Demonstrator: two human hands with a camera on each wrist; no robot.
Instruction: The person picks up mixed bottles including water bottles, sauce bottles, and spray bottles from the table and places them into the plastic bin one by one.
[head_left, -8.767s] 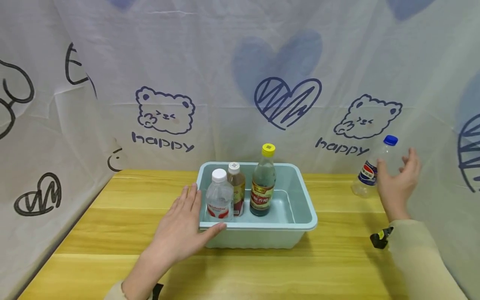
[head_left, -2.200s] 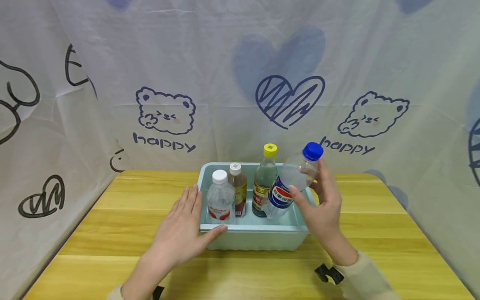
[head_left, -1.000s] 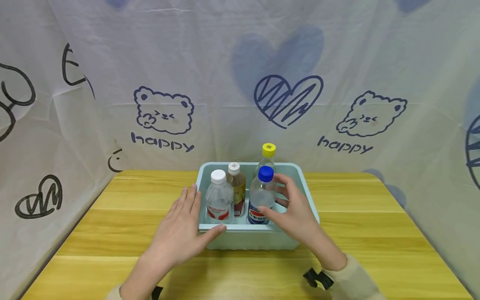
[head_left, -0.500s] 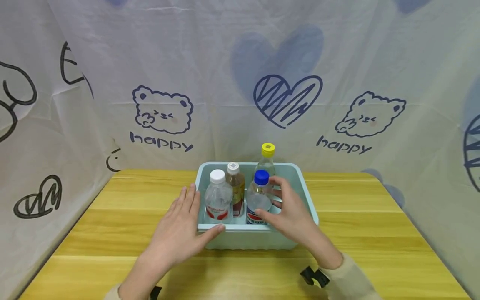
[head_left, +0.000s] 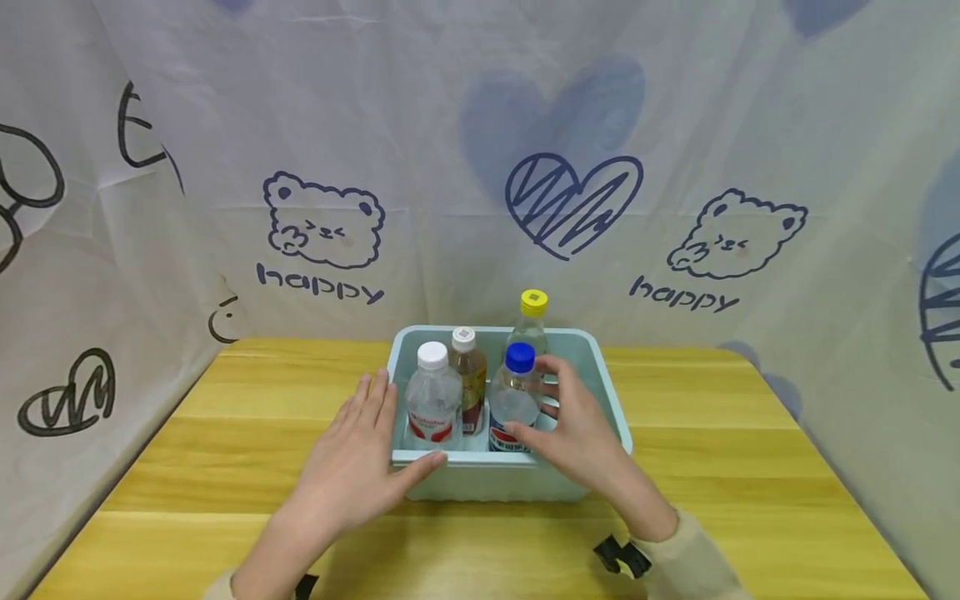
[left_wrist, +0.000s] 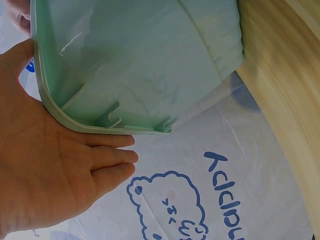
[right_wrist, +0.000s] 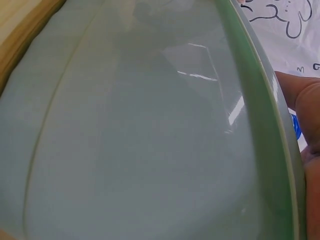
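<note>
A light blue-green plastic bin stands on the table and holds several bottles. My left hand rests on its left rim with the fingers straight and the thumb along the front edge. My right hand reaches over the front rim, thumb and fingers curled round a clear cola bottle with a blue cap, which stands upright at the front. Left of it are a clear water bottle with a white cap and a brown drink bottle. Behind it, a yellow-capped sauce bottle is partly hidden.
The wooden table extends on both sides of the bin. A white cloth printed with hearts and bears hangs behind it and at the sides. In the right wrist view, the bin's outer wall fills most of the picture.
My right hand has taken the cola bottle from the table's right side, carried it tilted to the bin, and stood it inside, lately shifting slightly left. My left hand has stayed on the rim.
</note>
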